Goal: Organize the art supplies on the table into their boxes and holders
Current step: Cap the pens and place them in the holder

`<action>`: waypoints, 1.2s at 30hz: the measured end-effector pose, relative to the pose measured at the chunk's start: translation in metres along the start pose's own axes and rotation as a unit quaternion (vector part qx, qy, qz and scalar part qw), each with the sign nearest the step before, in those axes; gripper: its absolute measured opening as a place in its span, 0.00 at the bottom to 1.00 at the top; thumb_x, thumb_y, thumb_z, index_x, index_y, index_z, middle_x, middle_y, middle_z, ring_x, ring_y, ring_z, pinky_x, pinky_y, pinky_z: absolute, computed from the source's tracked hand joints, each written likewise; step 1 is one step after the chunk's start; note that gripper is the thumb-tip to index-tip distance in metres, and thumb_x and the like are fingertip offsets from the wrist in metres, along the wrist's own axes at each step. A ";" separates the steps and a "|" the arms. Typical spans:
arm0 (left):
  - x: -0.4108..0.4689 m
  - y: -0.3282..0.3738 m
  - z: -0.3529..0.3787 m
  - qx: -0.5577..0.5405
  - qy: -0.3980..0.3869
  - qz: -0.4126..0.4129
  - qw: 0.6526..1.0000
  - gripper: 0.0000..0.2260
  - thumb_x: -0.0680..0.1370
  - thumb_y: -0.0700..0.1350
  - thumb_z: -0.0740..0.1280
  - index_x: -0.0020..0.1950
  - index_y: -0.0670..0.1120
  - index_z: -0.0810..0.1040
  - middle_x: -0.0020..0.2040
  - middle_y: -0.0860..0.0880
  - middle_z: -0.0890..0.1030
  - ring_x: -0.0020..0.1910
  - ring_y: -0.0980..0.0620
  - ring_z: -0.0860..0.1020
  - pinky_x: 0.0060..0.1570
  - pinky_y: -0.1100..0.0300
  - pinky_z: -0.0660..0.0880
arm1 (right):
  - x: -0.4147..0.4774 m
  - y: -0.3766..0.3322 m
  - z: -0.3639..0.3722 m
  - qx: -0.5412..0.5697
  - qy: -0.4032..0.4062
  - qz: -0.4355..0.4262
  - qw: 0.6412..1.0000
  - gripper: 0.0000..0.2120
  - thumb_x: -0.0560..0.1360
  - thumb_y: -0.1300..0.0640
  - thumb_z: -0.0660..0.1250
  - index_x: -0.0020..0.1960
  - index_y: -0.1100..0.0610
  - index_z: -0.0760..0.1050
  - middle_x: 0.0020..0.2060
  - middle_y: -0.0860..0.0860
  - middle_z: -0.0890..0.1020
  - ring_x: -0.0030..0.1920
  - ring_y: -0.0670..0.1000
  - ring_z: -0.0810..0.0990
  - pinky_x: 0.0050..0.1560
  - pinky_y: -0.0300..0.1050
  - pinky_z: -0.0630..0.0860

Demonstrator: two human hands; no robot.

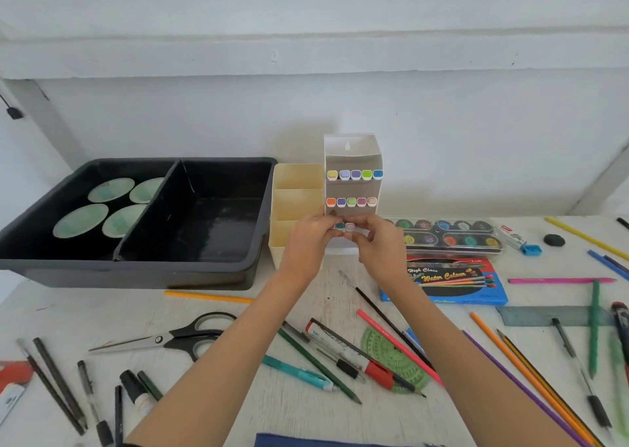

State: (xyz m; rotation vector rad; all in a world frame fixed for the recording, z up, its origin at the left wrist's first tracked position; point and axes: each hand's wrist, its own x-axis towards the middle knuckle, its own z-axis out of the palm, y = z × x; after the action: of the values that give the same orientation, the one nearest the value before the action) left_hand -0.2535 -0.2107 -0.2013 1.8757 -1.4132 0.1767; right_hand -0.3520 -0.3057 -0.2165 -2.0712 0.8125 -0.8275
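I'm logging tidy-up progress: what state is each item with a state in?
marker box, upright, flap open, two rows full
cream holder, upright, compartments look empty
black bin, right half empty
scissors, closed, lying flat
paint palette, lid shut
left hand, gripping marker box
right hand, pinching marker in third row

The divided holder [296, 199] stands touching the marker stand's [352, 155] left side, the tray [136, 269] with 4 discs [81, 221] farther left; the paint set [452, 237] lies right, scissors [177, 339] front-left.
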 end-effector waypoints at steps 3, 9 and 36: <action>-0.001 -0.002 -0.003 -0.005 -0.016 0.018 1.000 0.13 0.73 0.39 0.64 0.56 0.38 0.81 0.50 0.42 0.84 0.47 0.43 0.82 0.49 0.61 0.72 | 0.001 -0.001 -0.002 0.013 -0.027 0.016 0.999 0.11 0.75 0.58 0.68 0.57 0.54 0.80 0.51 0.49 0.84 0.29 0.47 0.75 0.41 0.53 0.80; -0.001 -0.008 -0.001 -0.009 -0.025 0.009 1.000 0.13 0.74 0.37 0.65 0.57 0.38 0.81 0.50 0.40 0.83 0.47 0.41 0.82 0.50 0.61 0.72 | 0.003 -0.001 -0.006 -0.011 -0.052 0.021 0.998 0.12 0.76 0.56 0.66 0.59 0.51 0.79 0.52 0.48 0.84 0.37 0.53 0.82 0.41 0.56 0.80; -0.227 -0.060 -0.104 0.109 0.154 -0.484 0.855 0.24 0.81 0.50 0.56 0.76 0.46 0.58 0.77 0.44 0.57 0.75 0.46 0.55 0.73 0.50 0.52 | -0.127 -0.084 0.119 -0.188 -0.253 -0.065 0.947 0.20 0.77 0.45 0.62 0.63 0.57 0.72 0.57 0.55 0.74 0.59 0.54 0.69 0.57 0.47 0.70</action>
State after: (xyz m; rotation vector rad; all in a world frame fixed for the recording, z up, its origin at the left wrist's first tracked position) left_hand -0.2537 0.0348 -0.2777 2.3853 -0.1312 0.1219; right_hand -0.3140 -0.1185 -0.2458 -2.5405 0.5790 -0.1776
